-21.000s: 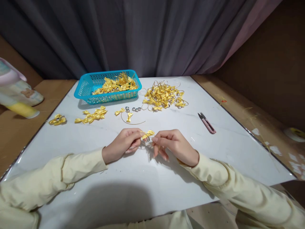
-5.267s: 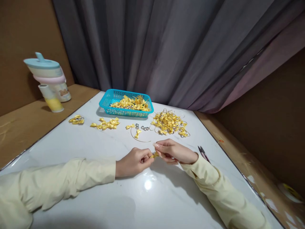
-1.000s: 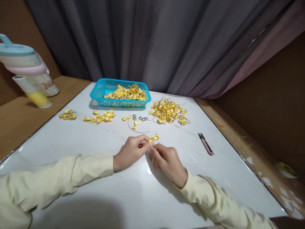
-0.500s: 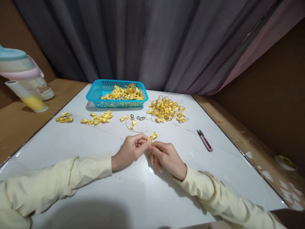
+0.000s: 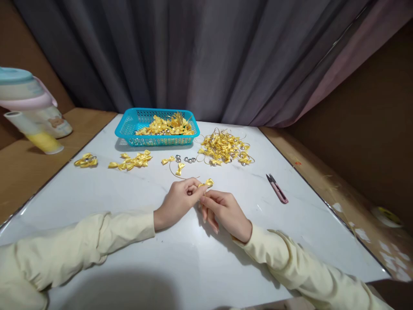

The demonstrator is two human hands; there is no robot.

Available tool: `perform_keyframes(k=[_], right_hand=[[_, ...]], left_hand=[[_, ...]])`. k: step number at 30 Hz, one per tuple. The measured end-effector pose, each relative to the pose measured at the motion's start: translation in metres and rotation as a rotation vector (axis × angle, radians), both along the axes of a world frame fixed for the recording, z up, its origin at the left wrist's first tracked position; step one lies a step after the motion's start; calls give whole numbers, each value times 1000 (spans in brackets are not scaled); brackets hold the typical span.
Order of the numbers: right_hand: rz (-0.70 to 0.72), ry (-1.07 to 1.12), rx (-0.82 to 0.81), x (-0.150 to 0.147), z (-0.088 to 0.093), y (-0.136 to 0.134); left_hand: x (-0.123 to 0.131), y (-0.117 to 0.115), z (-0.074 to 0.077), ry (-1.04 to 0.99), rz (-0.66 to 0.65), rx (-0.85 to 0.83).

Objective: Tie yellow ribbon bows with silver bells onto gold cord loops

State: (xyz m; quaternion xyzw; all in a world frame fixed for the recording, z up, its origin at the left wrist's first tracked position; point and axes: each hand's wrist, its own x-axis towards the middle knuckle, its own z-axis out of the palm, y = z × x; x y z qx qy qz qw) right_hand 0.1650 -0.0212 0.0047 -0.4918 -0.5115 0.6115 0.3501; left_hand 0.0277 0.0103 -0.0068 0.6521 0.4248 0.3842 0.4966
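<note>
We see both hands meeting on the white tabletop (image 5: 290,241), in front of the turquoise basket (image 5: 126,129) and well apart from it. The left hand (image 5: 177,203) has its fingertips drawn narrow, pinching one end of a small yellow ribbon bow (image 5: 207,183). The right hand (image 5: 226,212) has thumb and forefinger closed against the underside of the same bow, and its other fingers curl down toward the table. The bow sits just above the fingertips, raised slightly off the tabletop. We cannot tell whether a thread runs between the fingers.

The basket holds more yellow bows heaped inside. Just to the right of the basket lies a loose pile of bows with cord loops (image 5: 224,148). Straight in front of the basket we see a short row of plain bows (image 5: 130,159), and beside them a few silver bells (image 5: 187,159). Further left of the basket a small bundle of bows (image 5: 85,161) lies near the table edge. Far to the right of the basket and nearer to us rests a pair of pink thread snips (image 5: 276,188). Left of the basket, off the white top, stands a pastel drinking cup (image 5: 32,110).
</note>
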Motion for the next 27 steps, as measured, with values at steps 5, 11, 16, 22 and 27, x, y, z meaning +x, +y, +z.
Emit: perform_keyframes(k=[5, 11, 16, 22, 27], right_hand=[[20, 56, -2, -1, -4, 3], [-111, -124, 216, 4, -7, 1], [-11, -370, 411, 7, -6, -3], [45, -334, 338, 5, -6, -3], [19, -244, 250, 5, -8, -2]], left_hand=[[-1, 1, 0, 31, 6, 19], [-4, 5, 0, 20, 35, 35], [-4, 6, 1, -3, 11, -10], [-3, 4, 2, -22, -21, -20], [-4, 3, 2, -50, -41, -42]])
